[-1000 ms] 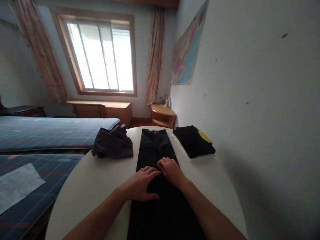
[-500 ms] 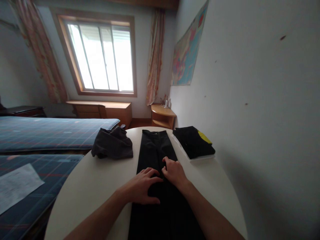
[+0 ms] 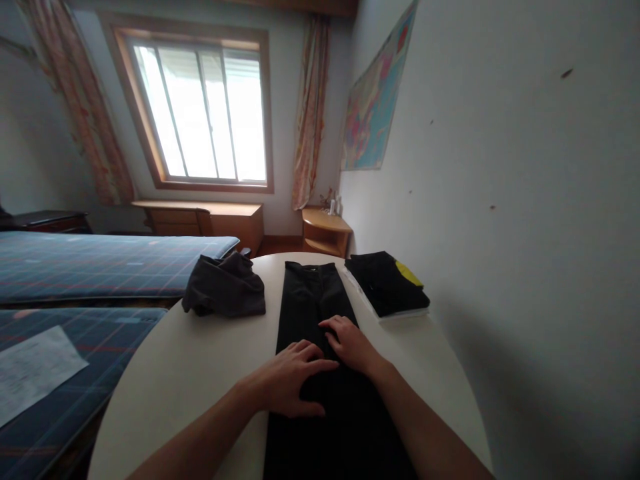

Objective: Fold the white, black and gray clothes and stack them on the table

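A pair of black trousers (image 3: 306, 300) lies lengthwise on the round white table (image 3: 165, 393), its waistband at the far end and its legs running towards me past the bottom of the view. My left hand (image 3: 293, 379) rests on the left side of the cloth with fingers apart. Further up and to the right, my right hand (image 3: 350, 343) lies on the trousers, its fingers stretched out towards the left. Neither hand grips the fabric. Parts of the trousers are hidden under both hands and forearms.
Crumpled dark grey cloth (image 3: 225, 287) sits at the table's far left. On the far right is a folded black garment (image 3: 383, 283) with a yellow patch, on something white. Plaid mattresses (image 3: 115, 267) stand to the left, one bearing a paper sheet (image 3: 40, 367). A wall (image 3: 525, 280) rises at right.
My left hand has slid slightly right and towards me. The right hand's fingers have stretched out more to the left. The trousers have shifted a little to the right.
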The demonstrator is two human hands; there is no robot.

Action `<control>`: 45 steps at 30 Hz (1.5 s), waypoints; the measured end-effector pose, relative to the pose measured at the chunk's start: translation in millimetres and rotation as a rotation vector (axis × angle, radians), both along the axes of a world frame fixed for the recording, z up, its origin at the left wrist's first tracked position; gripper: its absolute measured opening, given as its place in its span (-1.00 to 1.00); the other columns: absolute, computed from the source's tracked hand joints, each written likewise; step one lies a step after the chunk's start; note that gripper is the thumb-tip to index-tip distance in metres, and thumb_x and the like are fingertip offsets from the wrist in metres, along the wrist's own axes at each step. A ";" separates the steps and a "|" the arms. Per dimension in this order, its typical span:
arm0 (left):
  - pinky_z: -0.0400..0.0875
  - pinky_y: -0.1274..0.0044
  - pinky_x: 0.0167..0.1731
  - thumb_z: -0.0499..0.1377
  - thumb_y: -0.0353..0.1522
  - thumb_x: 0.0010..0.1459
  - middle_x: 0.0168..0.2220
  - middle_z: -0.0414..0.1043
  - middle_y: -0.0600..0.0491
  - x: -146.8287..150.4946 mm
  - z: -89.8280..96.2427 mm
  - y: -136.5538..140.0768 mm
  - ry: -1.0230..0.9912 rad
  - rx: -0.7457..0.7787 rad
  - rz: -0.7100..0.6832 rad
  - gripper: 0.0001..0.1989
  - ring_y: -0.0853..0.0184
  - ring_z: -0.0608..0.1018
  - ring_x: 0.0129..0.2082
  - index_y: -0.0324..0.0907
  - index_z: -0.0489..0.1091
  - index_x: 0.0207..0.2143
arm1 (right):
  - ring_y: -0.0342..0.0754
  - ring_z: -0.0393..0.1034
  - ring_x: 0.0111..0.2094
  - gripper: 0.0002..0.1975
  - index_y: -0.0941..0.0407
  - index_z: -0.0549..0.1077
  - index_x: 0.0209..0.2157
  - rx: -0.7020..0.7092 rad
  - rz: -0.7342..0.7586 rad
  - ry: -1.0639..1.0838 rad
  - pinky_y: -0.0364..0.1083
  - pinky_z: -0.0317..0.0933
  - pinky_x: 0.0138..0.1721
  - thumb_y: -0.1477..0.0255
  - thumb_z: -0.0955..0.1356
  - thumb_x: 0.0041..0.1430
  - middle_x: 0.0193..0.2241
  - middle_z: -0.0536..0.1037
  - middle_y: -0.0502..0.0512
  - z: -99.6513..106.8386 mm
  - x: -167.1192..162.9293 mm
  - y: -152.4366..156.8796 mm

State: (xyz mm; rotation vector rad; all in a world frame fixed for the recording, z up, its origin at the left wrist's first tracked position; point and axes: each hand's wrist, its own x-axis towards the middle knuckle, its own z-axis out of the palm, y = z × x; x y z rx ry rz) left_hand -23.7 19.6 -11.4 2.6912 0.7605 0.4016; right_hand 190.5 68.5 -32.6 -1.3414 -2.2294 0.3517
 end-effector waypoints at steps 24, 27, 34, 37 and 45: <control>0.34 0.32 0.07 0.32 0.07 -0.01 0.12 0.35 0.06 12.5 0.0 -13.8 0.000 -0.053 -0.169 -0.47 0.13 0.44 0.01 0.18 0.50 0.02 | 0.07 0.43 -0.03 -0.62 0.08 0.51 -0.05 0.089 -0.136 -0.510 -0.05 0.36 -0.13 0.66 0.19 0.28 0.11 0.40 0.24 17.4 -1.8 41.4; 0.28 0.23 0.14 0.32 0.05 -0.01 0.32 0.15 0.09 11.9 -0.9 -13.7 -0.010 -0.048 -0.171 -0.49 0.04 0.40 0.11 0.17 0.51 0.01 | 0.08 0.44 -0.09 -0.68 0.11 0.49 -0.12 0.117 -0.171 -0.513 -0.03 0.34 -0.16 0.65 0.18 0.29 -0.03 0.47 0.26 22.9 -6.2 42.1; 0.34 0.27 0.09 0.34 0.02 -0.02 0.24 0.30 0.06 12.0 -2.0 -13.5 -0.040 -0.066 -0.186 -0.40 0.07 0.42 0.09 0.13 0.45 0.09 | 0.02 0.39 -0.05 -0.72 0.10 0.44 -0.04 0.141 -0.210 -0.373 -0.07 0.26 -0.04 0.53 0.17 0.37 -0.07 0.49 0.19 8.4 -9.0 40.9; 0.34 0.27 0.09 0.34 0.00 -0.02 0.22 0.32 0.06 11.8 -2.8 -13.3 -0.038 -0.054 -0.185 -0.42 0.07 0.44 0.07 0.13 0.46 0.08 | 0.02 0.35 0.03 -0.68 0.12 0.42 0.05 0.099 -0.205 -0.304 -0.05 0.21 0.07 0.48 0.18 0.37 0.01 0.49 0.19 1.7 -6.9 41.3; 0.33 0.24 0.14 0.35 -0.23 -0.04 0.25 0.29 0.07 1.9 4.6 -5.2 0.022 -0.042 -0.092 -0.43 0.07 0.39 0.15 0.08 0.44 0.09 | 0.11 0.16 0.27 -0.48 0.18 0.26 0.27 0.003 -0.243 -0.263 0.08 0.01 0.26 0.25 0.10 0.42 0.22 0.36 0.28 -9.1 -9.5 30.4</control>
